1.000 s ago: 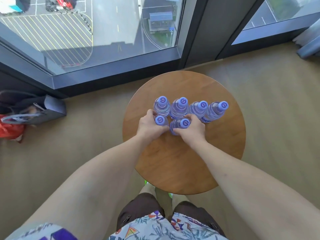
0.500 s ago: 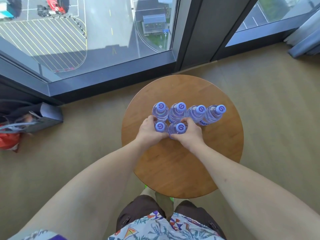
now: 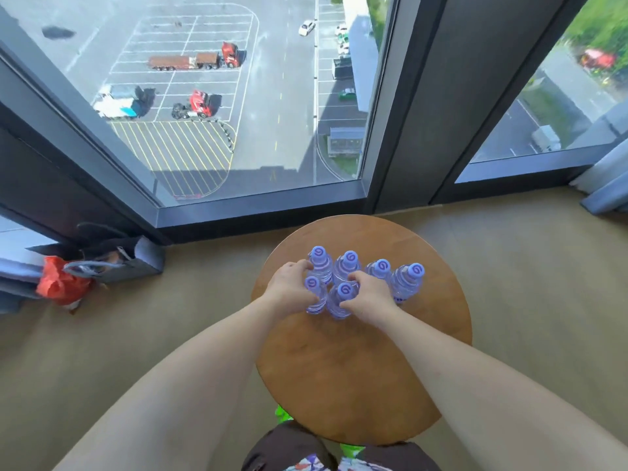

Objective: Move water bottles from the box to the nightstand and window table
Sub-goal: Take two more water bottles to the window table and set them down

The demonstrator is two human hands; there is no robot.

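Several clear water bottles with purple caps stand upright on the round wooden window table [image 3: 356, 375]. A back row of bottles [image 3: 406, 283] runs left to right, and two more stand in front of it. My left hand [image 3: 289, 288] grips the front left bottle [image 3: 314, 297]. My right hand [image 3: 368, 295] grips the front right bottle [image 3: 341, 300]. Both front bottles touch the tabletop and lean against each other. The box is out of view.
A large floor-to-ceiling window [image 3: 238, 96] with a dark frame stands right behind the table. A grey bag [image 3: 125, 260] and a red plastic bag [image 3: 59, 282] lie on the floor at the left. A curtain [image 3: 608, 185] hangs at the far right.
The camera has tilted up, showing more of the window. My hands still hold the two front bottles, which stand closer together and snug against the back row.
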